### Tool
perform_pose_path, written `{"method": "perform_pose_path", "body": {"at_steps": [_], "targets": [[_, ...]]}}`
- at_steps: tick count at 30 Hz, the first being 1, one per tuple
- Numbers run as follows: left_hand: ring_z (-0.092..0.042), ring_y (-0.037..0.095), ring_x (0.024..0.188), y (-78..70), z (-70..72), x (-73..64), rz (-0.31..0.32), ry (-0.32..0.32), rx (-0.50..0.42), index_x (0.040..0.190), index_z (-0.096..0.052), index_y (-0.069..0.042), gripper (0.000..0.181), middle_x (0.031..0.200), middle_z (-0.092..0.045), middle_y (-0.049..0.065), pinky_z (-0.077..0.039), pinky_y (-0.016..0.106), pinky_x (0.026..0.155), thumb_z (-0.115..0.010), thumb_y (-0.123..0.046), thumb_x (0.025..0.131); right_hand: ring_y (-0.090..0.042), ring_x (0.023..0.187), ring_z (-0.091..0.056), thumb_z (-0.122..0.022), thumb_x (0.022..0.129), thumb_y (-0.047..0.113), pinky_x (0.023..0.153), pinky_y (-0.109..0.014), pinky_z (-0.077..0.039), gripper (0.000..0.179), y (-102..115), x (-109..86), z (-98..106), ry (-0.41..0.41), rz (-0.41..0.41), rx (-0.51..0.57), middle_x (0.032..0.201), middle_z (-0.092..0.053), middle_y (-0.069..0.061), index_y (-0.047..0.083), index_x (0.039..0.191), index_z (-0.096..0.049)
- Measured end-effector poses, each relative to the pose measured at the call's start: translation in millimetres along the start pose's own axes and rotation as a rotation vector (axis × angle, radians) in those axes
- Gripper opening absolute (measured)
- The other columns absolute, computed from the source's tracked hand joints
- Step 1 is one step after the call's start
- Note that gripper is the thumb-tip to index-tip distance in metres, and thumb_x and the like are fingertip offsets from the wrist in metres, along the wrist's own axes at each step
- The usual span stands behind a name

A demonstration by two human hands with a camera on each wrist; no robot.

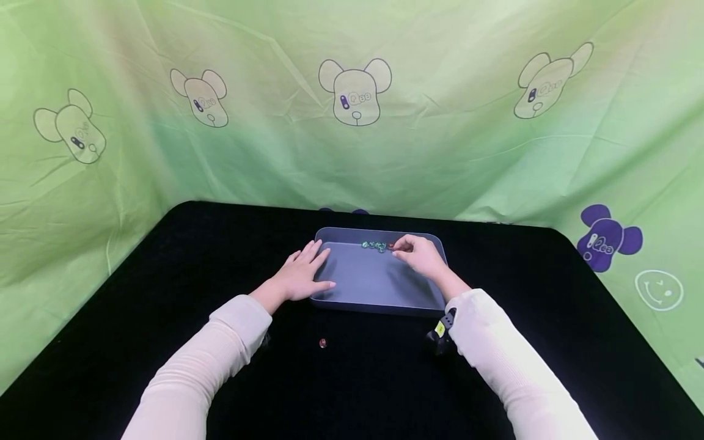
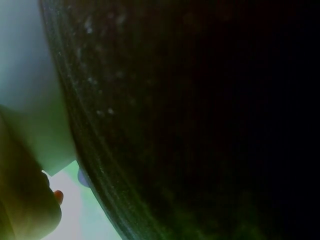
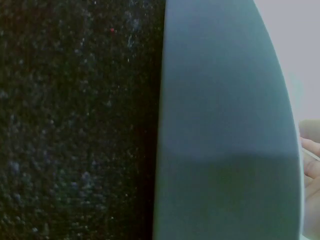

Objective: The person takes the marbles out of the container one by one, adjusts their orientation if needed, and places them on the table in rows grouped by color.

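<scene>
A grey rectangular tray (image 1: 363, 287) lies on the black table. Inside, near its back wall, several small green glass marbles (image 1: 374, 245) sit close together in a line. Just to their right my right hand (image 1: 420, 256) is bent over the tray, thumb and forefinger pinching at a small red marble (image 1: 391, 246). My left hand (image 1: 299, 275) rests across the tray's left rim with fingers spread and straight. In the right wrist view the tray's outer wall (image 3: 225, 100) hides most of the right hand (image 3: 312, 165).
Another reddish marble (image 1: 322, 343) lies on the black cloth (image 1: 363, 379) in front of the tray. A dark wrist device with a yellow label (image 1: 440, 330) hangs below the right cuff. Green printed curtains (image 1: 429, 165) surround the table at the back and sides.
</scene>
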State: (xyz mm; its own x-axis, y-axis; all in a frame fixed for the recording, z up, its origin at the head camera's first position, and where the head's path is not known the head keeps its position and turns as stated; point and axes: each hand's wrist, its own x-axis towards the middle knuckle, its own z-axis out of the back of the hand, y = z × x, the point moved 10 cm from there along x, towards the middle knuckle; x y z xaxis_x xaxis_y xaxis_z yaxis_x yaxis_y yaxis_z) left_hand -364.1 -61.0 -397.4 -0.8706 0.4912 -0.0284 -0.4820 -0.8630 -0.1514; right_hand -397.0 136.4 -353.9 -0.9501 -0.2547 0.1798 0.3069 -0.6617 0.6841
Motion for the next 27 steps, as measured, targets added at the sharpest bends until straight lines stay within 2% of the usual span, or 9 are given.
{"method": "perform_pose_path", "body": {"at_steps": [12,27], "targets": [[0.001,0.022,0.130,1.9,-3.0,1.0,0.004,-0.006,0.037,0.139,-0.015,-0.013,0.077,0.143,-0.005,0.011,-0.011,0.043,0.100,-0.037,-0.059,0.081,-0.019,0.071,-0.054,-0.059,0.078,0.006,0.060,-0.027,-0.040,0.012,-14.1,5.0,-0.6,-0.001,-0.016,-0.037,0.081,-0.062,-0.012,-0.002,0.086,-0.060],[0.001,0.022,0.130,2.1,-1.5,0.6,0.004,-0.020,0.005,0.139,-0.018,-0.012,0.075,0.143,-0.006,0.012,-0.011,0.044,0.099,-0.041,-0.055,0.082,-0.018,0.067,-0.051,-0.058,0.077,0.006,0.060,-0.027,-0.039,0.012,-18.1,11.9,-6.1,0.033,-0.009,-0.097,0.075,-0.060,-0.009,-0.002,0.086,-0.059]]}}
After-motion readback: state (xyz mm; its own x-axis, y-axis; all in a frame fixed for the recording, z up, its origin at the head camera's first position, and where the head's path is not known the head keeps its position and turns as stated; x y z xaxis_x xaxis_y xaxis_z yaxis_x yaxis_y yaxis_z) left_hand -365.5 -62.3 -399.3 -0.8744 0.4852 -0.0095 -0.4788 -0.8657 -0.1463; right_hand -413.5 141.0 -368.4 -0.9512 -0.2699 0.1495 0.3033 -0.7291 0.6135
